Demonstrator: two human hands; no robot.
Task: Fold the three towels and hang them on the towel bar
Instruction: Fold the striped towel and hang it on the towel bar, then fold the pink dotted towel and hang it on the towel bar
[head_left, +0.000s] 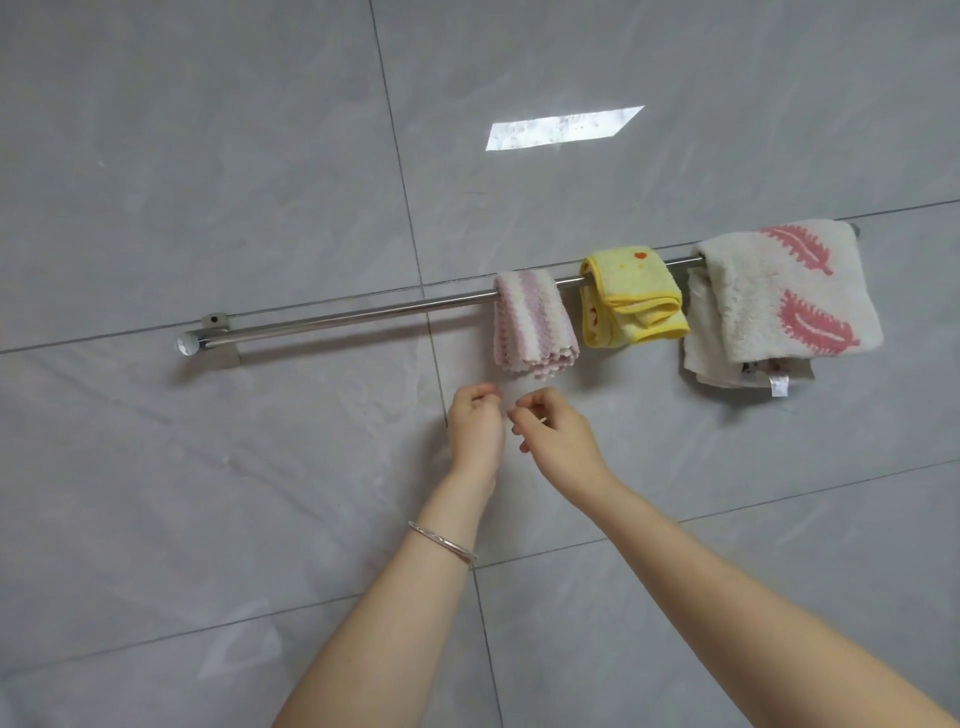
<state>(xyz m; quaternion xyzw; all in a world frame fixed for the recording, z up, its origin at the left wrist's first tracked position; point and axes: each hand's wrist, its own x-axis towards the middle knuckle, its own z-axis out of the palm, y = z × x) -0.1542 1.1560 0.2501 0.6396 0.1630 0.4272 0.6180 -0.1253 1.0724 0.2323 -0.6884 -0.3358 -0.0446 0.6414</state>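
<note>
I see three folded towels on the towel bar (363, 317) toward its right end: a pink striped towel (532, 325), a yellow towel (631, 301) and a white towel (779, 296). My left hand (475, 428) and right hand (558, 434) sit just below the pink one, fingers curled and holding nothing.

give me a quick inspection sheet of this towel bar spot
surface: grey tiled wall, a bright light patch on it
job's things: towel bar carries all three, pink striped towel, yellow towel, white feather-print towel, each folded over it
clutter: nothing seen
grips: left hand and right hand just below the pink striped towel, fingers curled, holding nothing; bracelet on left wrist
cables: nothing seen
surroundings: only tile in view
</note>
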